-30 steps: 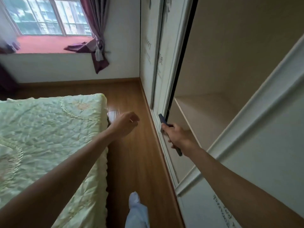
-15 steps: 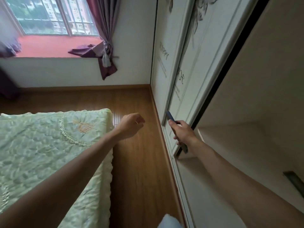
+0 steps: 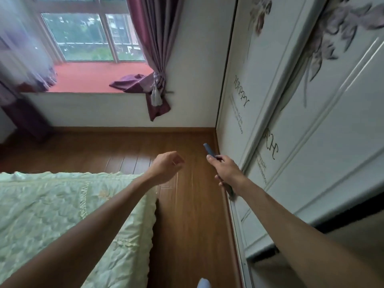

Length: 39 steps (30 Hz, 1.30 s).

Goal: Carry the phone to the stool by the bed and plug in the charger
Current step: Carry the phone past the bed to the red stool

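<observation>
Nearest, a pale blue foot or slipper tip [image 3: 203, 283] pokes in at the bottom edge, further along the wooden floor [image 3: 193, 215] than it was a second ago. The bed [image 3: 62, 215], under its pale green quilted cover, lies below and to the left of the left hand's fingers, and less of it shows now than before. The left hand [image 3: 166, 166] hangs over the floor just past the bed's corner, fingers loosely curled in toward the palm and holding nothing, much as it was half a second ago. Across from it, the right hand [image 3: 225, 170] is closed around the phone [image 3: 208, 150], a dark blue slab seen edge-on whose upper end sticks out beyond the fingertips while its lower end pokes out under the wrist. A second ago those fingers were at the open wardrobe shelf; now the shelf has dropped behind, and the hand carries the phone over the floor just beside the white sliding wardrobe door [image 3: 311, 132] with its flower print. Beyond both sets of fingers the floor runs to the far wall, where the purple curtain [image 3: 152, 59] hangs tied by the red window seat [image 3: 93, 76], closer than before. No stool is in sight.
</observation>
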Each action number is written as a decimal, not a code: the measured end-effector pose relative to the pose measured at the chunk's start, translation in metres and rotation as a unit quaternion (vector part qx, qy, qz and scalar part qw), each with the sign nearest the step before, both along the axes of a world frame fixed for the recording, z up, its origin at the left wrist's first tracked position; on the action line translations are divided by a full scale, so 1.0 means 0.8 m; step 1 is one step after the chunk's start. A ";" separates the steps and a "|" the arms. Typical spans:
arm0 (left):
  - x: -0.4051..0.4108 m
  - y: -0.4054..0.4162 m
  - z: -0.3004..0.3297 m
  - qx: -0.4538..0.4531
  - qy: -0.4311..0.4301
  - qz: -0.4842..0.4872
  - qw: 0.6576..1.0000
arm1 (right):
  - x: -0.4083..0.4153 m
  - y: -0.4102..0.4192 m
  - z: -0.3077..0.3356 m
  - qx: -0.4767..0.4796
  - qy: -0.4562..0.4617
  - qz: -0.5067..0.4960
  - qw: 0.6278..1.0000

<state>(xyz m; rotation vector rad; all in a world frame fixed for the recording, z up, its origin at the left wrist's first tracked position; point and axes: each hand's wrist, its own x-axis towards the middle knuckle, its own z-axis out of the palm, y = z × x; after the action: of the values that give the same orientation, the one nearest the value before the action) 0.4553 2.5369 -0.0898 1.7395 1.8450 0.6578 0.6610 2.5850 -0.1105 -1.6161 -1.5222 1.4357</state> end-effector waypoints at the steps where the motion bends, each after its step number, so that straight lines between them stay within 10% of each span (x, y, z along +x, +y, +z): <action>1: -0.012 0.023 0.003 0.003 0.001 0.005 1.000 | -0.012 0.027 0.003 0.006 -0.007 0.010 1.000; 26: -0.456 0.560 -0.023 -0.018 -0.038 0.105 0.994 | -0.462 0.612 -0.003 0.042 -0.117 0.137 0.983; 39: -0.717 0.738 -0.052 -0.066 -0.016 0.317 0.946 | -0.774 0.880 -0.029 0.081 -0.131 0.332 0.930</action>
<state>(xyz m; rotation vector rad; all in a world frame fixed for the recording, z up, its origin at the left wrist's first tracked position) -0.1183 3.1271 -0.1314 1.0236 2.3757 0.7641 0.0420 3.2892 -0.1335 -1.2807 -2.4402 1.3849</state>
